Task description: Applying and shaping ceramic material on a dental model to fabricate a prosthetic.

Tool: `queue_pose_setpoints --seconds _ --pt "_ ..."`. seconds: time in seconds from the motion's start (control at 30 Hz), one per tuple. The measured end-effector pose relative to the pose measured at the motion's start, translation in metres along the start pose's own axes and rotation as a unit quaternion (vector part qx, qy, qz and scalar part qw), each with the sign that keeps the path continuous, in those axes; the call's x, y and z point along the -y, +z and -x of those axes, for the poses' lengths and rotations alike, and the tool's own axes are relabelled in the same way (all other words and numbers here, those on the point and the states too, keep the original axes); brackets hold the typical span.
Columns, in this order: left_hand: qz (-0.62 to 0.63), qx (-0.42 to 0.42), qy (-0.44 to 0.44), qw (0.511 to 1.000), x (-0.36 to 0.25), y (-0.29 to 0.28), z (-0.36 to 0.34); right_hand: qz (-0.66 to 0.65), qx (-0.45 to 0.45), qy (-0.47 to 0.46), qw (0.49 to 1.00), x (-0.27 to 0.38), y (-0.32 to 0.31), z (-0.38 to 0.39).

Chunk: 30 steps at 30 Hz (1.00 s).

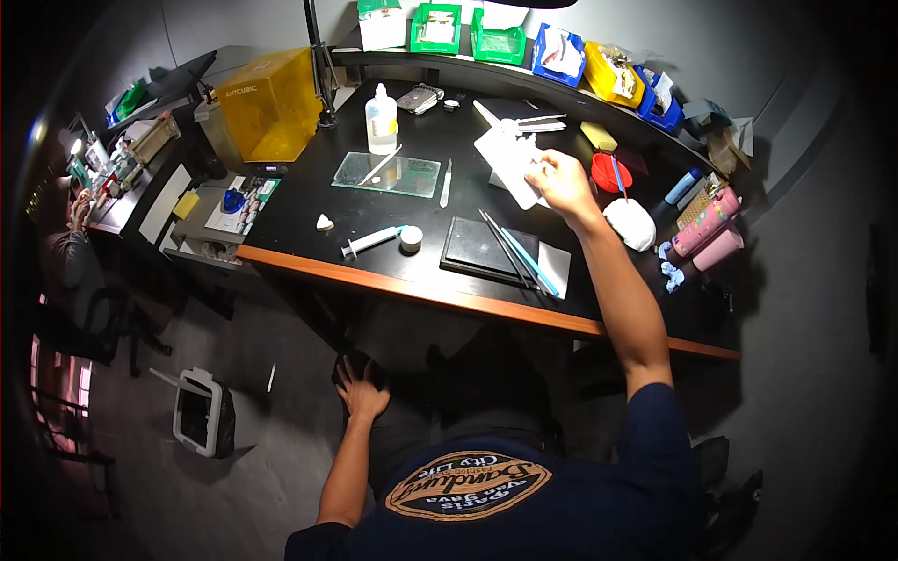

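Observation:
My right hand (561,182) reaches over the desk, fingers closed on a white card-like piece (505,154) with small pale items on it that I cannot make out. My left hand (360,388) rests on my left thigh below the desk edge, fingers spread. Left of the white piece are a slim blade tool (447,182), a glass slab (409,176) and a clear bottle (382,131). Nearer lie a syringe (372,241), a small white jar (411,239) and a dark pad (472,245) with several thin tools across it. A red dish (603,170) sits right of my hand.
Coloured bins (613,73) line the back shelf. A translucent yellow box (271,107) stands back left; a white wad (629,222) and pink tumblers (700,224) sit at right. Another person's hand (79,210) is at the far-left bench. A bin (215,416) stands on the floor.

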State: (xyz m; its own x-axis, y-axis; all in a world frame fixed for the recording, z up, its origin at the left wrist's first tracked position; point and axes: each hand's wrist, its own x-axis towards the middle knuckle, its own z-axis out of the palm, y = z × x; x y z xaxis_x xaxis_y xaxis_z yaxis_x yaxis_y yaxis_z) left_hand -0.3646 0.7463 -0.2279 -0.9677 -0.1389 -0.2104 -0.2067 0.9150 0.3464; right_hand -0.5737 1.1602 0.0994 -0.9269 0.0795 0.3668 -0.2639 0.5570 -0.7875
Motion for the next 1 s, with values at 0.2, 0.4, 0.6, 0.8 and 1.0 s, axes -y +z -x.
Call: queue_pose_setpoints --seconds 0.2,0.4,0.6,0.8,1.0 --pt "0.027 -0.042 -0.021 0.999 0.004 -0.001 0.008 0.008 0.008 0.119 0.993 -0.026 0.083 -0.060" --pt "0.049 -0.059 -0.006 0.997 -0.004 0.004 -0.005 0.110 -0.047 0.148 0.982 -0.067 0.104 -0.112" --pt "0.055 -0.076 -0.022 0.995 0.006 0.007 -0.003 0.162 -0.016 0.135 0.977 -0.038 0.117 -0.128" --pt "0.041 -0.125 -0.010 0.991 0.004 0.013 -0.010 0.161 0.041 0.138 0.976 -0.039 0.117 -0.159" --pt "0.038 -0.129 -0.002 0.991 0.006 0.022 -0.012 0.189 0.027 0.148 0.970 -0.055 0.139 -0.175"
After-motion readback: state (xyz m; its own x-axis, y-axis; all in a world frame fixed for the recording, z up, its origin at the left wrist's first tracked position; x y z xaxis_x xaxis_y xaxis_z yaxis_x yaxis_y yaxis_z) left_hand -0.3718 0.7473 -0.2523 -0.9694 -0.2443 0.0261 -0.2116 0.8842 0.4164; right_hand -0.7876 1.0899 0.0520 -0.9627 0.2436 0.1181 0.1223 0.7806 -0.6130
